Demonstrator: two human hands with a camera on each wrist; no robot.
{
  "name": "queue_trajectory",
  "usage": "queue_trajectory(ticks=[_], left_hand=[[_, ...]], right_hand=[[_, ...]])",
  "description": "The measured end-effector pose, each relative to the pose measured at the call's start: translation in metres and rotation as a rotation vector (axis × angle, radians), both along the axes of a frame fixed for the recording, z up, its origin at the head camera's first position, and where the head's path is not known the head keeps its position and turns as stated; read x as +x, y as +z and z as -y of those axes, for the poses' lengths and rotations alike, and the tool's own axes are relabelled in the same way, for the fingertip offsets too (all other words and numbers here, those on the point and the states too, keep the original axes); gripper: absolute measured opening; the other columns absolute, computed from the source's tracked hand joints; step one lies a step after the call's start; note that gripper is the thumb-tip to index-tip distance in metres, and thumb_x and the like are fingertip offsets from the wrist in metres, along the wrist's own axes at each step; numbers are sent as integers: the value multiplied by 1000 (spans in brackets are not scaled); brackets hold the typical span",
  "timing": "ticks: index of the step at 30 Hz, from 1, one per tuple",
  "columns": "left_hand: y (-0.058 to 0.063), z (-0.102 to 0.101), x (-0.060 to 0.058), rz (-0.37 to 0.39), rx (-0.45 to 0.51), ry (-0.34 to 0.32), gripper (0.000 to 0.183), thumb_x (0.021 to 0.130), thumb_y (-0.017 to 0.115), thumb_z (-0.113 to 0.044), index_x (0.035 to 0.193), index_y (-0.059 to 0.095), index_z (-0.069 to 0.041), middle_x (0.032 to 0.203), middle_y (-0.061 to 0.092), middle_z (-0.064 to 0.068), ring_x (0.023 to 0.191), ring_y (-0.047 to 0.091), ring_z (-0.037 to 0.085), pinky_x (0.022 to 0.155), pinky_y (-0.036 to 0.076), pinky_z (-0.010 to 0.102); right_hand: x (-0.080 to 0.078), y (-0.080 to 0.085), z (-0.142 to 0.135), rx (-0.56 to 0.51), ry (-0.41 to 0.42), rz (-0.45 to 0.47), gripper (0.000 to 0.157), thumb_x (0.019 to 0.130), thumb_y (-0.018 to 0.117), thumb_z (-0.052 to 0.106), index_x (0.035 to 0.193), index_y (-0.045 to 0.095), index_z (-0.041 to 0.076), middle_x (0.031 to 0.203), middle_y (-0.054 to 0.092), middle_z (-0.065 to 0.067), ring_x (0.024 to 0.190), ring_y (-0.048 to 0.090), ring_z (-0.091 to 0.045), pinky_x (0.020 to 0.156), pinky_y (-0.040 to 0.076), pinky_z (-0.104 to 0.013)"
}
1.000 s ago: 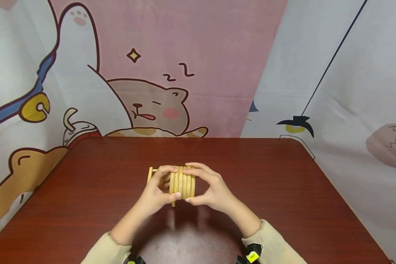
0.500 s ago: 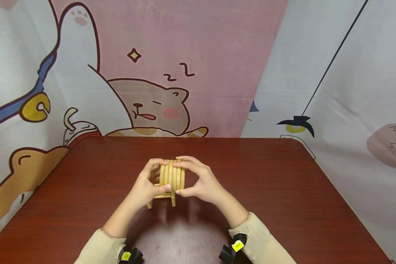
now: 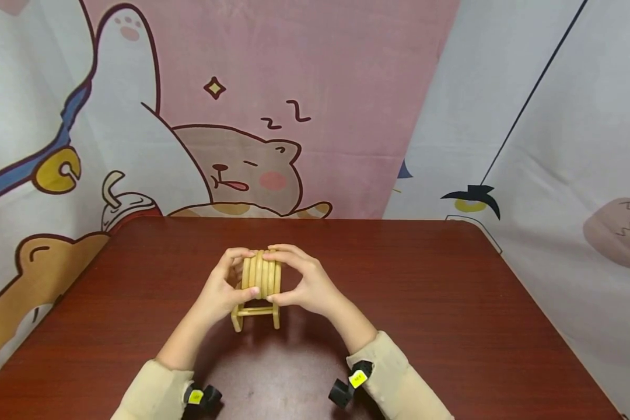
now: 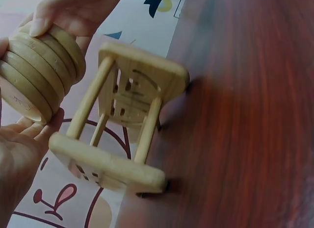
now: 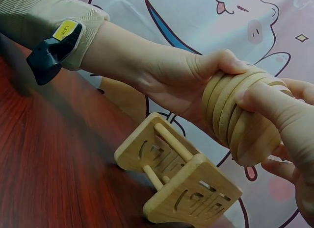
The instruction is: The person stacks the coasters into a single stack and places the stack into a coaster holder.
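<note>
A stack of several round wooden coasters (image 3: pixel 261 277) stands on edge between my two hands. My left hand (image 3: pixel 224 287) pinches its left part, thumb in front and fingers behind. From the right, my right hand (image 3: pixel 308 284) pinches it the same way. Just beneath the stack sits a wooden coaster holder (image 3: pixel 257 312) on the table, partly hidden by coasters and left hand in the head view. In the right wrist view the holder (image 5: pixel 191 191) shows cut-out lettering in its side panels and round rods between them; the coasters (image 5: pixel 240 113) are raised clear of it.
The reddish-brown table (image 3: pixel 399 291) spreads around the hands. A cartoon-printed cloth (image 3: pixel 357 105) hangs behind it and along its sides. A black wrist camera (image 3: pixel 346 385) is strapped over each beige sleeve.
Both hands have moved left and slightly away with the coaster stack. The holder, largely hidden earlier, now shows more below the stack and has stayed in place.
</note>
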State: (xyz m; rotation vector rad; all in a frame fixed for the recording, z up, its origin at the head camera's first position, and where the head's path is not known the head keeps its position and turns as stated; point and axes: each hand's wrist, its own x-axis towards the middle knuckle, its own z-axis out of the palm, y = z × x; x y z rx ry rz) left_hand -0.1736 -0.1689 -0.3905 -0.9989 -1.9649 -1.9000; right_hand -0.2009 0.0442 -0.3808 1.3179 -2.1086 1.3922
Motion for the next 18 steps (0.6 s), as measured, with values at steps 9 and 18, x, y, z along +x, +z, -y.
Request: queue_trajectory(ticks=[9,18], left_hand=[[-8,10,-6,-5,-39,77,59,71,69,20,120,42,2,115,61,-3,91,60,16,67,51,27],[-14,15,-10,7,-57,123,59,69,68,21,119,42,3,112,62,-4,89,60,16,65,51,27]], right_hand=[[-9,-5,10,12,9,-5,69,63,89,13,126,60,12,131,54,-5,121,49,-17,98,40,-35],[-16,-8,15,20,22,-3,68,64,88,13,126,61,12,128,55,-5,119,50,-16,97,41,-33]])
